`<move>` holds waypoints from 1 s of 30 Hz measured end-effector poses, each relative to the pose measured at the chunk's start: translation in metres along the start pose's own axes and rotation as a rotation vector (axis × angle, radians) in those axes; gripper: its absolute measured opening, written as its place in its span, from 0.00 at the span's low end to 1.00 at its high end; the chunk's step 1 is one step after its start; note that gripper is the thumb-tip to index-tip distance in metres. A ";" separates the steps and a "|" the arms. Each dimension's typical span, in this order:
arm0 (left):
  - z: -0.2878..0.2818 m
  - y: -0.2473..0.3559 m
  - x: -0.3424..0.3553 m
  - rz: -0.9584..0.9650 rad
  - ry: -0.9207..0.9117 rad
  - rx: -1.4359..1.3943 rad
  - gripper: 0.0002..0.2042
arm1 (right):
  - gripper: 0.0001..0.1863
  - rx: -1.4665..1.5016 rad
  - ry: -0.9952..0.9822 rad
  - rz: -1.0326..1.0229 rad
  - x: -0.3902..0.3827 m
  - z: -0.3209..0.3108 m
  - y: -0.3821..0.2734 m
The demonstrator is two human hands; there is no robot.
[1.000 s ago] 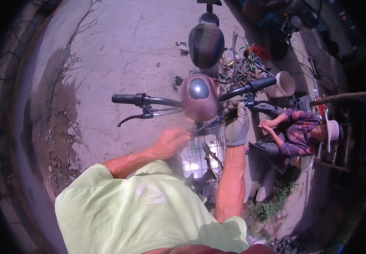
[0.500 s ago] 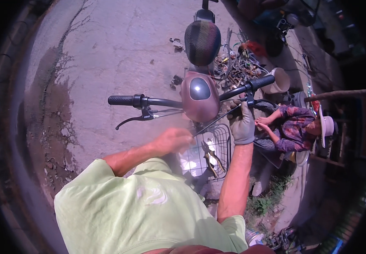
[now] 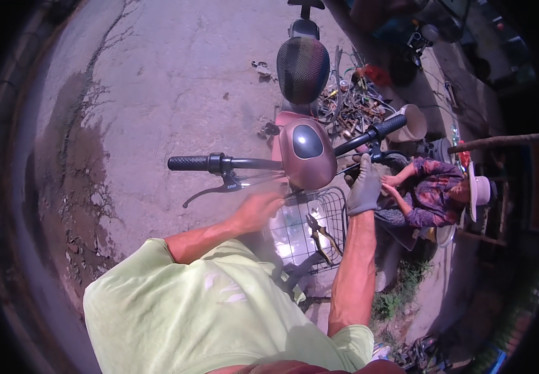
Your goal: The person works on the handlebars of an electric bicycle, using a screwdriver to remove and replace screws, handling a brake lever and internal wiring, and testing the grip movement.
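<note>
Concrete gnd (image 3: 176, 81), 1 bike (image 3: 313, 168), 2 levers (image 3: 219, 189), L hand (image 3: 258, 209) nr 1 basket (image 3: 288, 240), gloved R hand (image 3: 364, 192), fingers' grips unclear

the left hand (image 3: 257, 212) has room to pass leftward over the pavement (image 3: 141, 181), below the left brake lever (image 3: 210, 194); ahead, the handlebar (image 3: 254, 164) and the rounded pink cover (image 3: 312, 172) bar it, and the wire basket (image 3: 335, 204) with pliers (image 3: 321, 239) stands to its right. a seated person (image 3: 436, 193) crowds the right hand (image 3: 363, 189) from the right.

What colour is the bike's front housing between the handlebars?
The front housing is pinkish-brown with a dark oval panel, best seen in the head view.
</note>
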State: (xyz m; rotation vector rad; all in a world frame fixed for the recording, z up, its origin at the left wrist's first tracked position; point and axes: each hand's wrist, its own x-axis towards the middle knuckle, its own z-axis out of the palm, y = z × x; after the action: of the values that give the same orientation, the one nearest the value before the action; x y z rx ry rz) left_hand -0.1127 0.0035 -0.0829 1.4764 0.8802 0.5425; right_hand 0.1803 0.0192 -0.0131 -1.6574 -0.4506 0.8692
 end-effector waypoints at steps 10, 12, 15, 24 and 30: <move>-0.014 -0.017 -0.041 -0.227 -0.131 0.001 0.22 | 0.17 0.331 -0.216 0.085 0.018 -0.010 0.007; -0.012 0.036 -0.036 -0.059 -0.345 0.113 0.21 | 0.17 0.349 -0.254 0.100 0.028 -0.011 0.019; 0.003 0.044 -0.018 0.202 -0.327 0.134 0.20 | 0.18 0.379 -0.345 0.082 0.038 -0.007 0.022; -0.033 0.128 -0.029 0.079 -0.515 0.329 0.22 | 0.17 0.430 -0.265 0.093 0.048 0.002 0.017; -0.086 0.183 0.046 0.255 -0.739 0.484 0.18 | 0.14 0.685 -0.262 0.207 0.040 0.009 0.004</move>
State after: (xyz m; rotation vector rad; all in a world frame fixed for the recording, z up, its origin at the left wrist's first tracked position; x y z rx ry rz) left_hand -0.1162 0.1046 0.0987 2.0475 0.2357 -0.0735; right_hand 0.1993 0.0518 -0.0297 -0.9710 -0.1243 1.2371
